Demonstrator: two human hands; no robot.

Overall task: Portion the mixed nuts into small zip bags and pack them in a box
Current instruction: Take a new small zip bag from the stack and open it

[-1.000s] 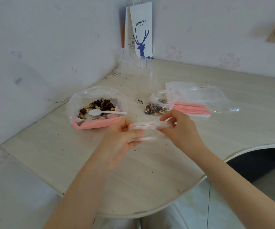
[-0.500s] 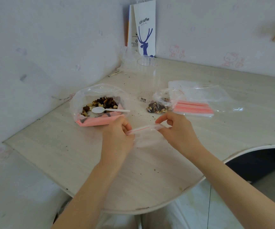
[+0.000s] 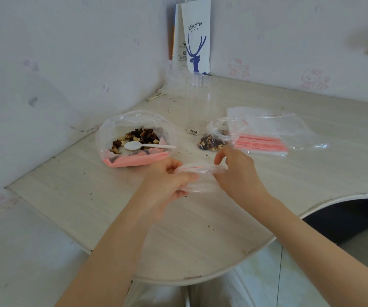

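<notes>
Left hand (image 3: 167,182) and right hand (image 3: 237,171) pinch an empty zip bag (image 3: 200,178) (mouth spread) above table (image 3: 90,196), near nut bag (image 3: 134,138).

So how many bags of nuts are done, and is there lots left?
One small filled bag lies by the stack of empty bags, so one looks done. The left hand and right hand hold an empty zip bag at its mouth. Nuts and the spoon are in the big bag, and nothing looks packed yet.
</notes>
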